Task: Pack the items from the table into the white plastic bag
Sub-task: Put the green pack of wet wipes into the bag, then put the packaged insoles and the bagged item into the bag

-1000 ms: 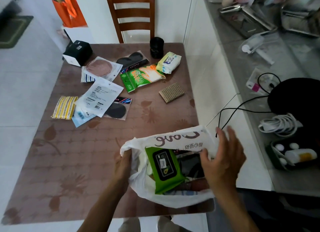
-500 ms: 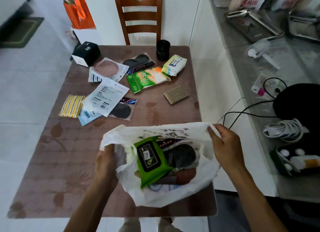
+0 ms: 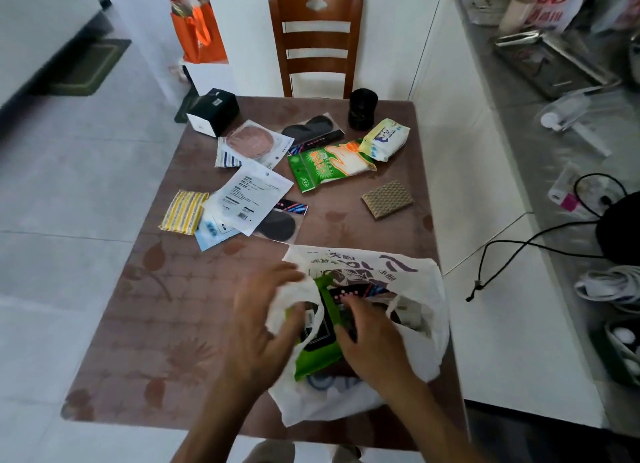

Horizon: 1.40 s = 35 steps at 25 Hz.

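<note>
Low in the frame, the white plastic bag [image 3: 360,327] sits crumpled on the brown patterned table [image 3: 145,324], its printed lettering creased and unreadable. Both hands are blurred. The left hand [image 3: 263,327], fingers spread and curled, presses on the bag's thin handle over a glossy green wipes pack [image 3: 317,353]; whether it grips is unclear. The right hand [image 3: 370,338] reaches into the opening, fingertips hidden. Higher up lie a green glove packet [image 3: 329,164], a woven tan pad [image 3: 388,199] and a yellow striped cloth [image 3: 183,211].
</note>
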Each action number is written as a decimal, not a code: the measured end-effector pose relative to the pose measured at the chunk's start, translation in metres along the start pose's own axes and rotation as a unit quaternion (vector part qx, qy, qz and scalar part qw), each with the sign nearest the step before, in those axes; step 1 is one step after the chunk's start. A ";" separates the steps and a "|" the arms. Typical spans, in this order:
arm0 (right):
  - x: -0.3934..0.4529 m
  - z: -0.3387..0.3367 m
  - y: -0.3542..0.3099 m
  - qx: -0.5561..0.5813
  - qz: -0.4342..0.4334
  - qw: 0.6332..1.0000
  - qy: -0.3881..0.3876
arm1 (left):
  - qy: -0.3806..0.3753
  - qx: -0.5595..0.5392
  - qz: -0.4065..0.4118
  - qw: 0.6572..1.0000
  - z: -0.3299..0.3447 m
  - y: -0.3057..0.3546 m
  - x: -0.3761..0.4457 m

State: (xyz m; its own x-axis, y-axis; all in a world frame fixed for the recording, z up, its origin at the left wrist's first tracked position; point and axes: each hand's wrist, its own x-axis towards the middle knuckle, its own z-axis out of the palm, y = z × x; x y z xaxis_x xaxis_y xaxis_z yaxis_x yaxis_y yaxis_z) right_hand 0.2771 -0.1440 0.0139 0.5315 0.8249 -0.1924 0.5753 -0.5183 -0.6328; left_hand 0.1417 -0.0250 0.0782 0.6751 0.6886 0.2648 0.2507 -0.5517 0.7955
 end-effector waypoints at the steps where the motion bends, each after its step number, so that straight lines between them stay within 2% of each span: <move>1: 0.007 0.015 -0.003 0.006 0.043 0.996 -0.080 | -0.050 0.100 0.037 0.993 0.005 -0.004 0.006; 3: 0.017 0.027 -0.010 0.008 0.078 0.987 -0.139 | -0.122 0.258 0.049 0.957 0.016 -0.023 0.015; 5: 0.019 0.017 -0.016 0.014 0.090 0.988 -0.125 | -0.158 0.274 0.039 0.948 0.018 -0.041 0.026; 7: 0.020 -0.003 -0.029 0.035 0.083 0.994 -0.067 | -0.127 0.193 0.065 0.971 0.008 -0.049 0.037; 9: 0.025 -0.026 -0.053 0.101 0.057 0.993 0.028 | -0.077 0.044 0.055 0.994 -0.007 -0.050 0.053; 11: 0.042 -0.049 -0.079 0.156 0.024 0.983 0.090 | -0.102 -0.148 -0.040 0.983 -0.016 -0.054 0.081; 12: 0.053 -0.058 -0.088 0.169 0.014 0.980 0.105 | -0.110 -0.208 -0.101 0.967 -0.014 -0.064 0.095; 13: 0.064 -0.065 -0.096 0.168 0.007 0.979 0.112 | -0.097 -0.215 -0.161 0.958 -0.008 -0.082 0.108; 14: 0.076 -0.069 -0.103 0.160 0.003 0.981 0.109 | -0.072 -0.160 -0.212 0.961 -0.001 -0.104 0.123; 16: 0.106 -0.073 -0.108 0.135 -0.002 0.988 0.076 | -0.056 0.049 -0.270 0.960 0.009 -0.151 0.148; 19: 0.157 -0.070 -0.100 0.069 -0.010 0.997 -0.015 | -0.179 0.279 -0.286 0.899 0.024 -0.206 0.169; 24: 0.201 -0.061 -0.062 0.045 -0.030 0.995 -0.081 | -0.254 0.442 -0.211 0.834 0.051 -0.253 0.196; 29: 0.214 -0.054 -0.018 0.047 -0.003 0.994 -0.098 | -0.295 0.561 -0.132 0.763 0.084 -0.281 0.207; 32: 0.208 -0.056 -0.007 0.066 0.014 0.993 -0.092 | -0.215 0.584 -0.054 0.781 0.084 -0.284 0.222; 33: 0.206 -0.059 -0.004 0.073 0.019 0.993 -0.087 | -0.184 0.565 -0.073 0.801 0.081 -0.282 0.230; 35: 0.203 -0.063 -0.002 0.077 0.032 0.993 -0.082 | -0.132 0.413 -0.191 0.881 0.074 -0.275 0.242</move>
State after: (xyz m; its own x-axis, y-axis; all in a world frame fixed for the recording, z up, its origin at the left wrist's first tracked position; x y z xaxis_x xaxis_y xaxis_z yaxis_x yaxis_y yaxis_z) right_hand 0.4231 0.0104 0.0235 0.4472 0.8242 -0.3474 0.4354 -0.5399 -0.7204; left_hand 0.2875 0.2588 -0.1172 0.5425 0.8249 -0.1590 0.8401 -0.5327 0.1025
